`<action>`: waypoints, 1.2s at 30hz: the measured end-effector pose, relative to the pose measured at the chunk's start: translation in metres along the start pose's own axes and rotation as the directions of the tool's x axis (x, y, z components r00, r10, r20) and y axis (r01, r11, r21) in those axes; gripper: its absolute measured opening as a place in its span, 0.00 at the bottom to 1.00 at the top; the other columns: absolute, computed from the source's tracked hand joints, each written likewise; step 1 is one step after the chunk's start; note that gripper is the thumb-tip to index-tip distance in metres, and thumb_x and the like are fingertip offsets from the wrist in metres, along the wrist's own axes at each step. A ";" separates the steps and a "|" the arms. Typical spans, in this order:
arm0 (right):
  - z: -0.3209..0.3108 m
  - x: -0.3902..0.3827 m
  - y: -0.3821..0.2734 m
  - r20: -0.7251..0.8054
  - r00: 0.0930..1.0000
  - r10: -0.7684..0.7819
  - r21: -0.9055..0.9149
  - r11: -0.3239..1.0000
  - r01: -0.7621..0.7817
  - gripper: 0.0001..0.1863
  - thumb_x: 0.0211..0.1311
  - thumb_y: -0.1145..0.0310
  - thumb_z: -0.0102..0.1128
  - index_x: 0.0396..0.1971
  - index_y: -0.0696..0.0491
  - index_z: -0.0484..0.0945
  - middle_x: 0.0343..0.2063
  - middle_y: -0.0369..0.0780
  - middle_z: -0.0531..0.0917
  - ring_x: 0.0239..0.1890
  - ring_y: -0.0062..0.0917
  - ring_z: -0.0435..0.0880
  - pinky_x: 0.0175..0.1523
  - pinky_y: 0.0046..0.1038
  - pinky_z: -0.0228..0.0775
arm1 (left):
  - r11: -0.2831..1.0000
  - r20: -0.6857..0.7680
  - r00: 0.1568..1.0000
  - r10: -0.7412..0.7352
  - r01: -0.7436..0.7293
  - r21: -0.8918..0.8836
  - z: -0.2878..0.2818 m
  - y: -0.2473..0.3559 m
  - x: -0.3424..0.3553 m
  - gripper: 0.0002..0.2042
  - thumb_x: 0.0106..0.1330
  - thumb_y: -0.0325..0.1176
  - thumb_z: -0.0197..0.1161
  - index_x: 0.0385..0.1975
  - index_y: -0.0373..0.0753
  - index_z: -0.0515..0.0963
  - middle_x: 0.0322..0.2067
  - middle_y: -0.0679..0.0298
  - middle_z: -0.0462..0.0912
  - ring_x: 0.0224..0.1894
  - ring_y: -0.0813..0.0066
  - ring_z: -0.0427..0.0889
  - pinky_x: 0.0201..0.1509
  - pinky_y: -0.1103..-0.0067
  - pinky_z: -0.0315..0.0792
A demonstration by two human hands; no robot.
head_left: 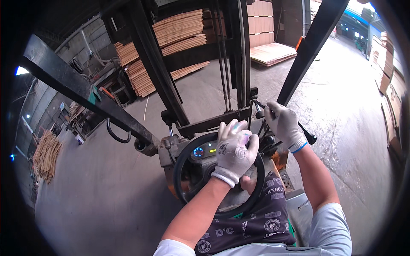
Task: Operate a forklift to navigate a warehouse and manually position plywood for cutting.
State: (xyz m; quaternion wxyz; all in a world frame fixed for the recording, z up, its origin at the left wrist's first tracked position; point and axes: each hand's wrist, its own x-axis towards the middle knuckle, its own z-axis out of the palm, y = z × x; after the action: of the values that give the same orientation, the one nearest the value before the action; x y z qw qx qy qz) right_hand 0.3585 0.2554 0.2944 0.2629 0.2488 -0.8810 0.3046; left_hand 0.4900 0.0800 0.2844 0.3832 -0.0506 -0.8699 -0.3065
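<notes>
My left hand (235, 150), in a white knitted glove, lies over the upper right rim of a black steering wheel (181, 194). Its fingers bend forward over the rim, and the palm side is hidden. Farther right, my right hand (282, 123), gloved alike with a blue-edged cuff, is closed at the top of a black control lever (259, 113). The fingers cover most of the grip. Behind the wheel, a small instrument panel (204, 151) shows a lit round gauge and a yellow-green display. Another lever with a black knob (311, 139) sticks out beside my right wrist.
The forklift's dark mast (158, 64) rises ahead, between slanted frame posts (314, 47). Beyond it stand stacked wood sheets (179, 27) and a low pallet-like stack (273, 53). More boards lean at the right wall (390, 106). A wood-strip pile (47, 153) lies left on the concrete floor (106, 183).
</notes>
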 end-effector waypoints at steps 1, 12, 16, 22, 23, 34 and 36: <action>0.000 -0.001 0.000 0.000 1.000 -0.002 0.000 1.000 0.002 0.09 0.76 0.62 0.66 0.43 0.52 0.88 0.32 0.51 0.91 0.36 0.48 0.93 0.42 0.47 0.85 | 1.000 -0.002 1.000 -0.001 0.001 0.000 0.000 0.001 -0.001 0.05 0.68 0.35 0.74 0.35 0.41 0.91 0.54 0.53 0.93 0.65 0.43 0.86 0.80 0.44 0.67; -0.001 -0.004 0.008 -0.047 0.999 -0.016 -0.023 1.000 0.015 0.09 0.76 0.62 0.67 0.43 0.51 0.89 0.32 0.50 0.91 0.35 0.49 0.93 0.42 0.48 0.84 | 0.995 0.007 0.997 0.074 -0.073 -0.065 0.019 0.027 -0.012 0.07 0.66 0.33 0.75 0.31 0.37 0.90 0.53 0.47 0.93 0.65 0.40 0.85 0.79 0.44 0.67; -0.021 -0.012 0.026 -0.053 0.998 -0.025 -0.011 1.000 0.025 0.08 0.75 0.63 0.68 0.44 0.51 0.90 0.32 0.50 0.91 0.35 0.48 0.93 0.41 0.47 0.85 | 0.991 0.085 0.992 0.096 -0.088 -0.098 0.033 0.072 -0.033 0.07 0.66 0.31 0.75 0.29 0.37 0.88 0.55 0.48 0.91 0.66 0.38 0.83 0.75 0.45 0.70; -0.019 0.004 0.018 -0.080 0.997 -0.024 -0.007 1.000 0.023 0.07 0.74 0.65 0.69 0.42 0.52 0.90 0.31 0.49 0.91 0.33 0.45 0.93 0.39 0.43 0.85 | 0.986 0.282 0.959 0.035 0.012 -0.165 0.008 0.095 -0.065 0.08 0.66 0.33 0.78 0.30 0.38 0.85 0.64 0.50 0.87 0.70 0.36 0.81 0.76 0.43 0.70; -0.020 0.010 0.006 -0.069 0.997 -0.032 0.003 0.999 0.033 0.07 0.73 0.66 0.70 0.42 0.52 0.90 0.31 0.49 0.91 0.33 0.45 0.93 0.39 0.43 0.85 | 0.982 0.312 0.949 0.029 0.032 -0.188 -0.004 0.093 -0.072 0.09 0.66 0.35 0.78 0.31 0.39 0.86 0.65 0.50 0.87 0.71 0.35 0.80 0.77 0.41 0.70; -0.017 0.014 -0.005 -0.056 0.998 -0.026 0.019 0.999 0.027 0.05 0.70 0.70 0.71 0.42 0.52 0.89 0.32 0.47 0.91 0.32 0.44 0.92 0.40 0.42 0.85 | 0.942 0.276 0.960 -0.056 0.142 -0.305 -0.029 0.092 -0.118 0.10 0.65 0.29 0.79 0.40 0.36 0.84 0.66 0.51 0.86 0.67 0.36 0.83 0.72 0.50 0.77; -0.019 0.013 -0.004 -0.056 0.998 -0.036 0.009 0.999 0.037 0.06 0.70 0.70 0.72 0.44 0.51 0.89 0.32 0.46 0.91 0.33 0.43 0.92 0.40 0.41 0.85 | 0.933 0.315 0.947 -0.060 0.166 -0.320 -0.030 0.092 -0.116 0.10 0.64 0.28 0.79 0.39 0.36 0.84 0.66 0.52 0.86 0.67 0.36 0.83 0.71 0.50 0.78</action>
State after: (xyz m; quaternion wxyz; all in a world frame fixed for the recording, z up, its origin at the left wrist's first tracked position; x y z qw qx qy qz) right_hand 0.3574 0.2621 0.3166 0.2915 0.2577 -0.8671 0.3111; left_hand 0.6207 0.1540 0.2644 0.2138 -0.1116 -0.8527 -0.4633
